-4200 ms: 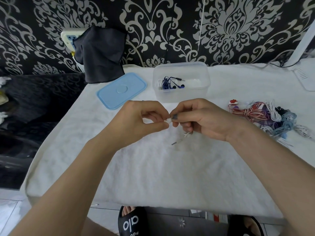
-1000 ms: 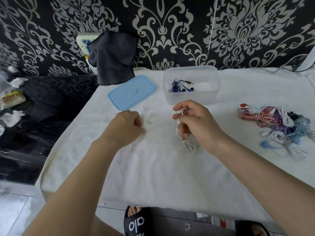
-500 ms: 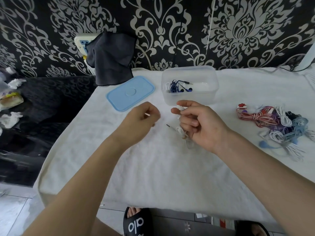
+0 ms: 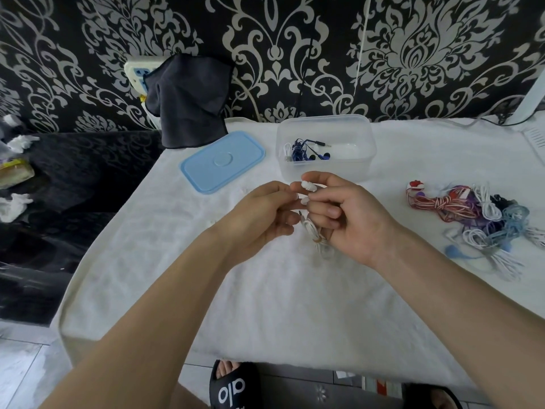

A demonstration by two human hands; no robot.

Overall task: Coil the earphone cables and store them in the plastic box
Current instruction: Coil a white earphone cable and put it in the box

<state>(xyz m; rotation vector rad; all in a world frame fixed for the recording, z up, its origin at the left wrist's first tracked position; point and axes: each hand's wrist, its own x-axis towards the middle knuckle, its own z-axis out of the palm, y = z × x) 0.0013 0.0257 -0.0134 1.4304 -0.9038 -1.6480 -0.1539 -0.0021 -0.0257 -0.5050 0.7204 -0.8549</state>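
Hanging from the right hand is a white earphone cable, gathered into a slim bundle of loops that droops below the curled fingers toward the cloth, a tan band around its lower part and the plug tip poking out near the top; one white earbud juts from between thumb and forefinger. That grip is closed around the bundle, fingers curled. The left hand meets it from the other side, its fingers bent, the tips touching the cable just beside the right fingers; whether it truly pinches the cable I cannot tell. Both hands hover above the middle of the counter, just in front of the clear plastic box, which stands open and holds a coiled dark blue earphone with something white beside it. The pale blue lid lies flat to the box's left. Well off to the right sits a tangle of earphones, red-and-white, purple, blue and white. A white towel covers the counter. Behind, a dark cloth hangs over a wall socket against black wallpaper with a silver damask pattern, and a black sandal shows below the counter's edge.
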